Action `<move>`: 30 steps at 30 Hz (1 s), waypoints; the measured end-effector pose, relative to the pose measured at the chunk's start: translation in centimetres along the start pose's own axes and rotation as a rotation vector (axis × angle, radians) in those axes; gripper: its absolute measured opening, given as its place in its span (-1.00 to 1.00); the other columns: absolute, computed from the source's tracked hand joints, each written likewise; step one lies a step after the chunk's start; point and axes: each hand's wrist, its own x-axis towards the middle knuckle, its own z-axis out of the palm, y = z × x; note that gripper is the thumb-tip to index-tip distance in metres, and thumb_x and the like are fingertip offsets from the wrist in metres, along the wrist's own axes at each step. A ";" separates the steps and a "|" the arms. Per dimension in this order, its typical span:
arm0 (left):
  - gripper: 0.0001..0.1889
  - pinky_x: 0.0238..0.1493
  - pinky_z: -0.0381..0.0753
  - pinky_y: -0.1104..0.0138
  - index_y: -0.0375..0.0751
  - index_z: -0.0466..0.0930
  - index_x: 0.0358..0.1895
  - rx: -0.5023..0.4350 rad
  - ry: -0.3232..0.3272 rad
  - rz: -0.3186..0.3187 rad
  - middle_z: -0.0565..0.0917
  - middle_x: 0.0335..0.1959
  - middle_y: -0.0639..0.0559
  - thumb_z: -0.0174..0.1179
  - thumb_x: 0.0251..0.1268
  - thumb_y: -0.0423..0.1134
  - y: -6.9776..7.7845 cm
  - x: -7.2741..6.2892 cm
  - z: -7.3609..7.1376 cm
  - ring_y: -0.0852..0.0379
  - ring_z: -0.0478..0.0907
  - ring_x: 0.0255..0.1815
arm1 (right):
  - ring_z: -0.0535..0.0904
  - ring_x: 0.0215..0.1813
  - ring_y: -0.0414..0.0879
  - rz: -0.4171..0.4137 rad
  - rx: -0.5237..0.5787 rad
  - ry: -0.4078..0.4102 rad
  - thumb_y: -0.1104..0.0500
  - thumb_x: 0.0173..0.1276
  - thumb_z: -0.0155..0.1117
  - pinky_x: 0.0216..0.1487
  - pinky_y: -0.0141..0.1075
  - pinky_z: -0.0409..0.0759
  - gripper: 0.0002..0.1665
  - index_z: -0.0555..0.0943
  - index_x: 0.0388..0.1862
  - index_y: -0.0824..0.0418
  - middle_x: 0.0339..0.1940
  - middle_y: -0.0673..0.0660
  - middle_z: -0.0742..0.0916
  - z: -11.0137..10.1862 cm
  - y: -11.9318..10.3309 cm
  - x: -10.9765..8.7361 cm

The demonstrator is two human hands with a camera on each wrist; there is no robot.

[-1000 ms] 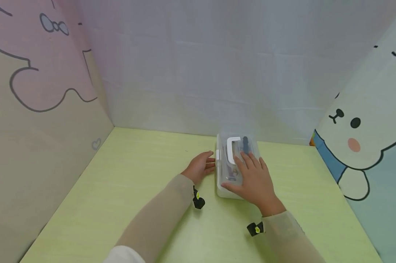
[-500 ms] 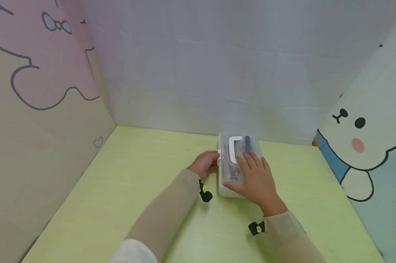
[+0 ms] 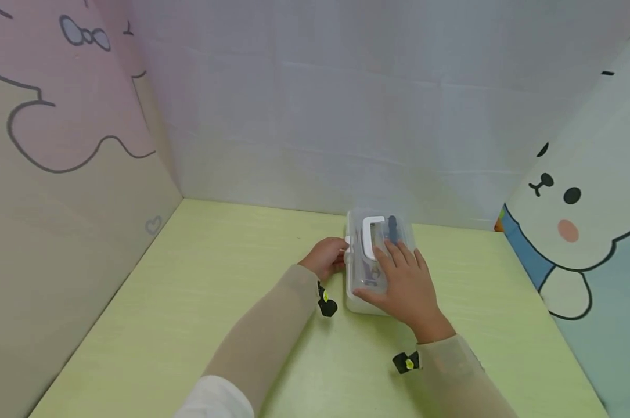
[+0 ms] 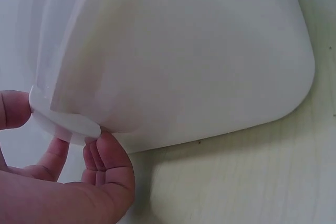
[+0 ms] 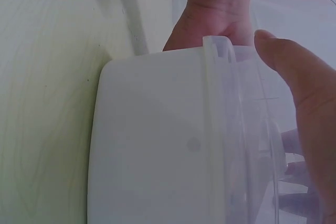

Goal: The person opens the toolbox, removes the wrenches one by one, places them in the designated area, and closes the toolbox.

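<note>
A white storage box [image 3: 366,305] with a see-through lid [image 3: 353,223] stands on the table. A white carry handle [image 3: 367,238] lies on its lid, and a dark object [image 3: 392,227] shows through the plastic. At the box's left side my left hand [image 3: 326,256] pinches the white latch [image 4: 65,126], thumb at one edge and fingertips at the other. My right hand [image 3: 407,287] rests on the lid with its fingers spread, beside the handle. From the right wrist, the thumb [image 5: 286,59] lies over the lid's edge.
The light green table [image 3: 200,290] runs back to a pale curtain-like wall [image 3: 304,116]. Printed cartoon panels stand at the left [image 3: 74,232] and right [image 3: 597,244]. Each wrist carries a small black device, one at the left sleeve [image 3: 327,301].
My left hand has moved right, from just beside the box onto its latch, and its fingers have closed there. The right hand has stayed on the lid.
</note>
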 end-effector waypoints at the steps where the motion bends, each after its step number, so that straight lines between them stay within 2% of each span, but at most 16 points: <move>1: -0.68 -0.15 0.65 0.30 -0.42 0.56 0.10 0.000 0.001 -0.006 0.66 -0.23 -0.09 0.11 0.33 -0.38 0.1 0.0 0.0 0.11 0.62 -0.31 | 0.15 0.59 0.31 -0.001 0.001 0.002 -0.59 0.11 0.33 0.53 0.31 0.01 0.23 0.39 0.56 0.15 0.56 0.29 0.38 0.0 0.0 0.0; 8: -0.71 -0.26 0.63 0.34 -0.40 0.58 0.04 0.006 -0.022 -0.035 0.65 -0.26 -0.09 0.12 0.29 -0.40 0.2 0.5 -0.3 0.11 0.61 -0.35 | 0.15 0.59 0.30 0.005 -0.001 0.003 -0.59 0.11 0.33 0.53 0.31 0.01 0.23 0.40 0.56 0.15 0.56 0.28 0.39 0.2 0.0 0.0; 13: -0.77 -0.28 0.61 0.33 -0.39 0.61 -0.04 0.020 -0.017 -0.024 0.63 -0.32 -0.06 0.12 0.28 -0.41 0.3 0.6 -0.3 0.13 0.58 -0.39 | 0.16 0.58 0.30 -0.004 -0.004 0.013 -0.58 0.11 0.34 0.52 0.32 0.03 0.22 0.40 0.55 0.15 0.55 0.29 0.39 0.3 0.2 0.1; 16: -0.86 -0.28 0.53 0.30 -0.37 0.61 -0.15 0.082 0.002 0.012 0.54 -0.45 0.01 0.13 0.27 -0.42 0.5 0.6 -0.3 0.17 0.47 -0.47 | 0.16 0.58 0.30 -0.010 -0.002 0.016 -0.58 0.11 0.34 0.52 0.32 0.03 0.22 0.40 0.55 0.15 0.56 0.29 0.39 0.3 0.3 0.1; 19: -0.92 -0.28 0.45 0.25 -0.36 0.60 -0.23 0.184 0.014 0.051 0.43 -0.54 0.06 0.14 0.29 -0.42 0.9 0.3 -0.3 0.16 0.38 -0.51 | 0.16 0.59 0.30 -0.011 -0.005 0.017 -0.58 0.11 0.34 0.52 0.32 0.03 0.23 0.39 0.56 0.16 0.56 0.29 0.39 0.2 0.3 0.0; 23: -0.89 -0.25 0.43 0.21 -0.38 0.62 -0.18 0.258 0.004 0.047 0.43 -0.54 0.07 0.15 0.36 -0.39 1.4 -0.2 -0.3 0.14 0.39 -0.49 | 0.16 0.59 0.30 -0.009 -0.011 0.020 -0.58 0.11 0.34 0.52 0.32 0.03 0.23 0.39 0.56 0.16 0.55 0.29 0.39 0.1 0.3 0.0; 30: -0.79 -0.22 0.46 0.23 -0.43 0.65 -0.03 0.285 0.008 0.029 0.54 -0.43 0.01 0.16 0.43 -0.36 1.8 -0.7 -0.4 0.14 0.42 -0.46 | 0.17 0.58 0.30 -0.015 -0.003 0.025 -0.57 0.12 0.34 0.51 0.32 0.04 0.22 0.40 0.55 0.16 0.55 0.29 0.40 0.1 0.2 0.0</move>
